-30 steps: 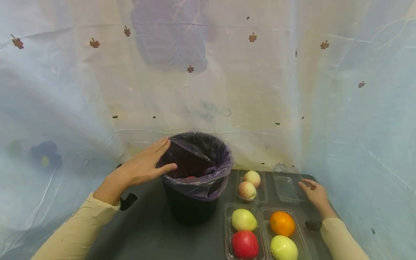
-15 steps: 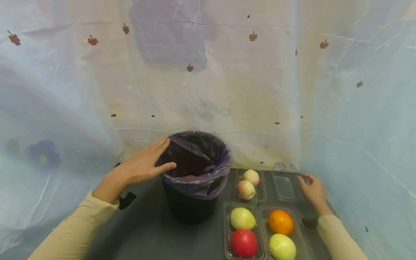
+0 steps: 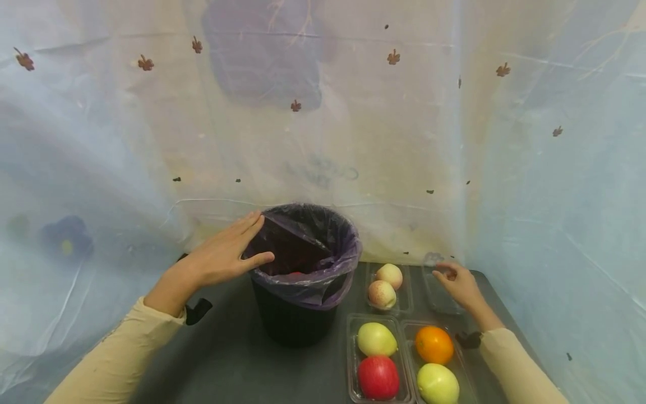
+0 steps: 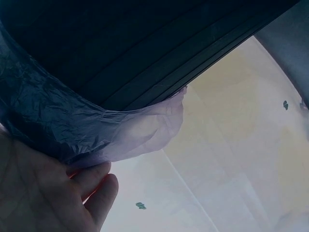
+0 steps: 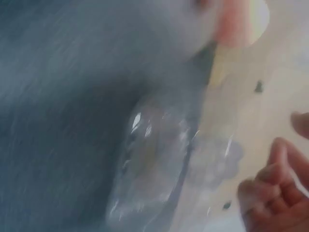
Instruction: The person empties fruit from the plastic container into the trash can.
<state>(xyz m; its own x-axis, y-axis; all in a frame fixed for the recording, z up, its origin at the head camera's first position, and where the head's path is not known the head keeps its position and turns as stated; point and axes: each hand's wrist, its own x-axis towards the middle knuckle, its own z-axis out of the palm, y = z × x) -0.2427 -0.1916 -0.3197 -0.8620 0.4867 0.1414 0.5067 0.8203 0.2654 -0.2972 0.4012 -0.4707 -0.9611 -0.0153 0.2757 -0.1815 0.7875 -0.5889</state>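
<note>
— What sort of place am I working in here?

— From my feed it looks like a makeshift recording booth, not a real kitchen or shop. Thin, see-through sheeting (image 3: 454,140) printed with small brown leaves hangs on three sides, just beyond my left hand (image 3: 222,255) and just past my right hand (image 3: 456,283).

— Anything under the hands?

— A dark tabletop (image 3: 227,359). A black bin (image 3: 298,314) lined with a purple bag (image 3: 313,289) stands against my left palm, and clear plastic trays (image 3: 404,292) of fruit lie beside my right wrist, laid out like props.
</note>
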